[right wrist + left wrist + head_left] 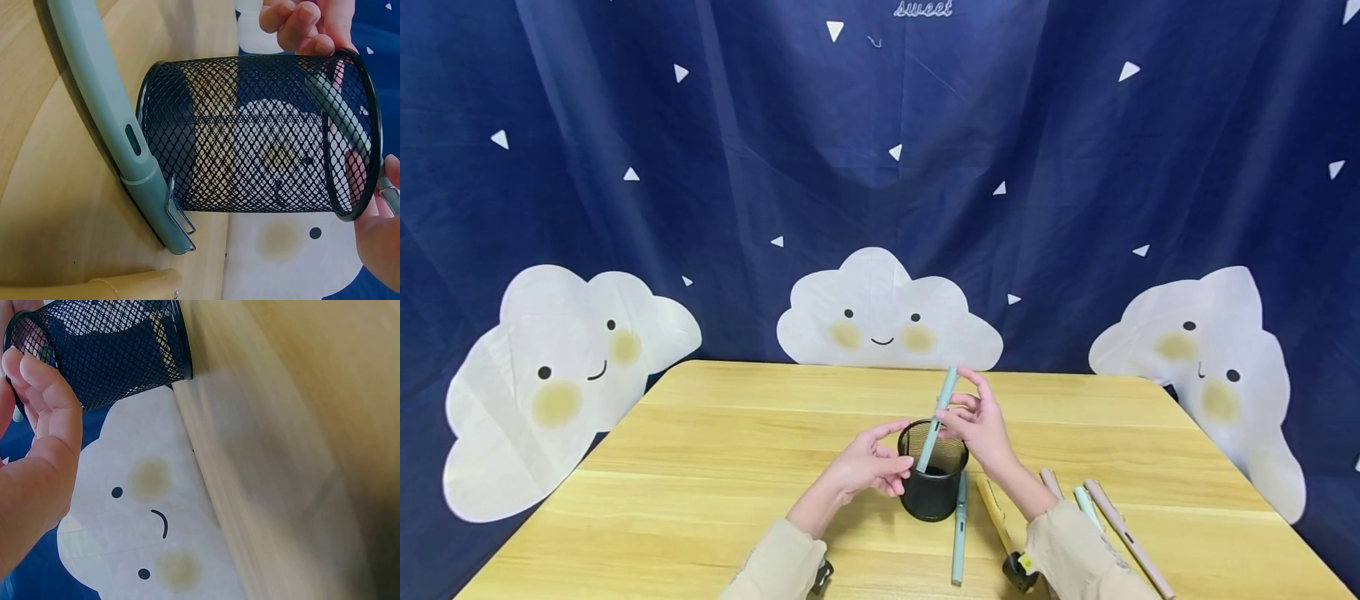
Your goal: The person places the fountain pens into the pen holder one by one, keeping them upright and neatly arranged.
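Observation:
A black mesh pen holder [931, 496] stands upright on the table, its mesh side [250, 134] large in the right wrist view. My left hand [871, 460] holds it at the left of the rim, thumb in front and index finger behind. In the left wrist view, that hand's curled fingers [53, 400] lie at the rim. With thumb and fingers, my right hand [981, 425] pinches a pale teal pen [937, 417]. The pen leans, its lower end inside the holder's mouth. A second teal pen [959, 533] lies on the table just right of the holder.
A yellow pen [995, 512] lies beside the right forearm. Farther right are a mint pen [1086, 506] and pinkish pens [1123, 533], partly behind the sleeve. The wooden table [700, 467] ends at a dark blue curtain [880, 200] printed with clouds.

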`<act>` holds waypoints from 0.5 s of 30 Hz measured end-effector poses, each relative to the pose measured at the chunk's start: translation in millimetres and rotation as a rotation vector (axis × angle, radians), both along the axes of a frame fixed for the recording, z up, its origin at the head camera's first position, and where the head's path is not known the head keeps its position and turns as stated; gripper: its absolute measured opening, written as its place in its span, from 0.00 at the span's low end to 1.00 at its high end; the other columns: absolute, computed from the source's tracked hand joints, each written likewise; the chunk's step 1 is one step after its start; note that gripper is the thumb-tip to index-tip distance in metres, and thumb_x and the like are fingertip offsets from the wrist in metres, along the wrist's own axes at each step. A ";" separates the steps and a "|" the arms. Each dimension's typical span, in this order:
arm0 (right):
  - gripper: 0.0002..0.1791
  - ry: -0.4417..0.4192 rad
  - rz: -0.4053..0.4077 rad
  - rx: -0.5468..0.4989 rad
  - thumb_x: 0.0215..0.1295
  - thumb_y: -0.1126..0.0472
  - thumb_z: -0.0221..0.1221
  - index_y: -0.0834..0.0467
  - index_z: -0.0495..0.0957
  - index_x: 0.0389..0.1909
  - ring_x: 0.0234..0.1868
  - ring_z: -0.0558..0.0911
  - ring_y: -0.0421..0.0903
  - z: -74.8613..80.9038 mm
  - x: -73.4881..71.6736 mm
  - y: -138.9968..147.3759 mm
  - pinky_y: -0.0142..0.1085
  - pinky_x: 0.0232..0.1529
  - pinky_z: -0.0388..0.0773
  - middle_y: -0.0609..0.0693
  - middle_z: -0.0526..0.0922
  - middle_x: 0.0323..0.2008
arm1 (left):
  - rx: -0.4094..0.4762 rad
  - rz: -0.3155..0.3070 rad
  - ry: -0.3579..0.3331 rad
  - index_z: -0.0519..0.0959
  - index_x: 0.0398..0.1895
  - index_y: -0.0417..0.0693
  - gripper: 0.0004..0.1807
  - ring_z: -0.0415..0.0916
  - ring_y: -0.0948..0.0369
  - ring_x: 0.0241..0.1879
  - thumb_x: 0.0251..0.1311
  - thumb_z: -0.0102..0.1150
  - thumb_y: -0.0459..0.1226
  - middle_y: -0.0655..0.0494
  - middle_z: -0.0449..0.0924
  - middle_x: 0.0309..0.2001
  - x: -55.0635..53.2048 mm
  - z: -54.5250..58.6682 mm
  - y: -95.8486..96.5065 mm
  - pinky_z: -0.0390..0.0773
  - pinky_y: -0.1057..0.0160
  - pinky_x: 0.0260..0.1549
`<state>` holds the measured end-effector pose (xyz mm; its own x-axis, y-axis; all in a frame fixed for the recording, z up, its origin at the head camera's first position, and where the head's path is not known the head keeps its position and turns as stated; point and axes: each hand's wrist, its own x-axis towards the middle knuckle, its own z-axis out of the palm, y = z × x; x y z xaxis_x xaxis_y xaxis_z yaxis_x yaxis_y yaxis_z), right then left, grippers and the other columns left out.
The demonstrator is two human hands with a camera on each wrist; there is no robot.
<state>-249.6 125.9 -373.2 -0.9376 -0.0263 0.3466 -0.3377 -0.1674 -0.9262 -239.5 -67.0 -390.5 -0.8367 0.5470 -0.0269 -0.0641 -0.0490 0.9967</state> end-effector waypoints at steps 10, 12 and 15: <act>0.36 0.007 -0.044 0.076 0.47 0.81 0.58 0.63 0.54 0.57 0.25 0.79 0.41 1.4 0.0 -5.2 0.50 0.28 0.79 0.64 0.73 0.35 | -0.001 -0.008 0.003 0.53 0.66 0.39 0.35 0.74 0.62 0.15 0.55 0.57 0.29 0.50 0.76 0.22 -0.6 -0.3 -0.7 0.77 0.68 0.17; 0.36 0.014 -0.056 0.102 0.47 0.81 0.58 0.63 0.54 0.57 0.25 0.79 0.41 1.6 0.3 -6.2 0.48 0.28 0.79 0.64 0.73 0.36 | 0.000 -0.011 0.001 0.53 0.66 0.39 0.35 0.74 0.63 0.15 0.56 0.56 0.29 0.51 0.76 0.21 -0.7 -0.5 -0.5 0.77 0.68 0.17; 0.35 0.038 -0.074 0.143 0.47 0.81 0.58 0.64 0.55 0.56 0.25 0.79 0.40 1.4 -0.2 -7.9 0.47 0.28 0.80 0.65 0.73 0.37 | 0.000 -0.012 0.004 0.53 0.66 0.39 0.35 0.74 0.63 0.15 0.56 0.56 0.28 0.51 0.76 0.21 -1.2 -1.2 -0.4 0.77 0.68 0.17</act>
<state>-249.9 118.0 -371.7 -0.9253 -0.0091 0.3792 -0.3792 -0.0076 -0.9253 -240.7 -67.4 -391.7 -0.8300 0.5572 -0.0237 -0.0610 -0.0484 0.9970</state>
